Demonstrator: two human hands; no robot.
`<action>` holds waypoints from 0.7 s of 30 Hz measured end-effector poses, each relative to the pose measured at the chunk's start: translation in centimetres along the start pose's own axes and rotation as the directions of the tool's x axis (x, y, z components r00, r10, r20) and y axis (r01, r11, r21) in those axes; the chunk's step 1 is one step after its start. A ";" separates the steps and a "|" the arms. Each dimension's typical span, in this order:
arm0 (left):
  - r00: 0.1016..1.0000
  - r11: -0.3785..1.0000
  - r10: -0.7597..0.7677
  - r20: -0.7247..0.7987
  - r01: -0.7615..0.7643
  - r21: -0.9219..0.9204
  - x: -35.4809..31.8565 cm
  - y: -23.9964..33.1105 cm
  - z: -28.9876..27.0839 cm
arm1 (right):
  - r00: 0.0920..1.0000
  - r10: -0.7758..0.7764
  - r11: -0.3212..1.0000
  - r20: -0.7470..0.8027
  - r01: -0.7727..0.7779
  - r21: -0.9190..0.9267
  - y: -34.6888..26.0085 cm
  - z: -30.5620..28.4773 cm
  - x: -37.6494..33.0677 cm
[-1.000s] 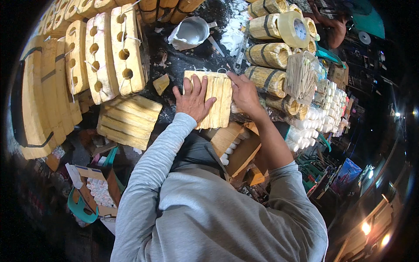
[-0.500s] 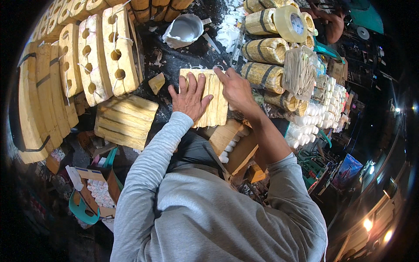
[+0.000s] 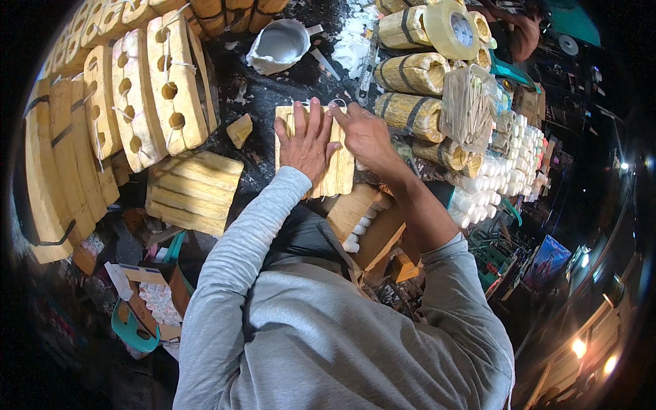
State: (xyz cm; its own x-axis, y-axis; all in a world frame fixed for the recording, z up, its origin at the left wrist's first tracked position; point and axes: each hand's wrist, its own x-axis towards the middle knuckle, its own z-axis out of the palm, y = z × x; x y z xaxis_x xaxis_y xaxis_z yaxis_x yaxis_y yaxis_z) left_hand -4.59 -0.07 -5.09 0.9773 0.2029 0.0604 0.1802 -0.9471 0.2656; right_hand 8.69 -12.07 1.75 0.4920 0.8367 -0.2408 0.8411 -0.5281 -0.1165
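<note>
In front of me lies a pale yellow, ribbed block, which looks like a mould, with thin white string looped at its far edge. My left hand rests flat on its top, fingers stretched toward that edge. My right hand is closed at the block's far right corner, its index finger extended beside the string. Whatever its curled fingers hold is hidden. To the left sits a similar ribbed block, with a small yellow chunk between the two.
Holed yellow blocks stand at left. A white-coated pouring cup is at the back. Strapped yellow cylinders, a clear tape roll and a clear tub of sticks are at right. Open boxes stand below. Another person is far right.
My left hand has slid slightly forward and to the right on the block, its fingertips now past the far edge. My right hand stays at the corner. The whole view has shifted a little.
</note>
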 end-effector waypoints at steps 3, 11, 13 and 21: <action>0.998 1.000 -0.002 0.055 0.001 0.026 0.1 -0.1 -0.1 | 0.999 -0.035 0.997 -0.023 0.033 -0.073 -0.1 0.0 0.3; 1.000 1.000 0.009 0.030 -0.010 0.029 0.1 -0.2 0.1 | 0.988 0.031 0.994 -0.154 -0.047 -0.102 0.3 -1.6 0.8; 0.999 1.000 0.005 0.032 -0.004 -0.014 0.0 -0.3 0.1 | 0.979 0.127 0.991 -0.158 -0.131 -0.015 0.3 -2.7 1.1; 1.000 0.994 -0.006 0.028 0.009 -0.112 -0.1 -0.3 0.2 | 0.960 0.279 0.672 -0.034 -0.170 0.721 -2.0 -8.6 7.6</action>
State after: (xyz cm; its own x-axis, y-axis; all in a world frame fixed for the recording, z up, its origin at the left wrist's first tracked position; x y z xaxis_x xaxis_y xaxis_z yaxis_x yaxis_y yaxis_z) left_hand -4.73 0.17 -5.40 0.9789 0.2020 0.0322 0.1758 -0.9112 0.3727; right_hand 12.68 -3.42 8.47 0.7147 0.6603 -0.2306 0.3193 -0.6014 -0.7324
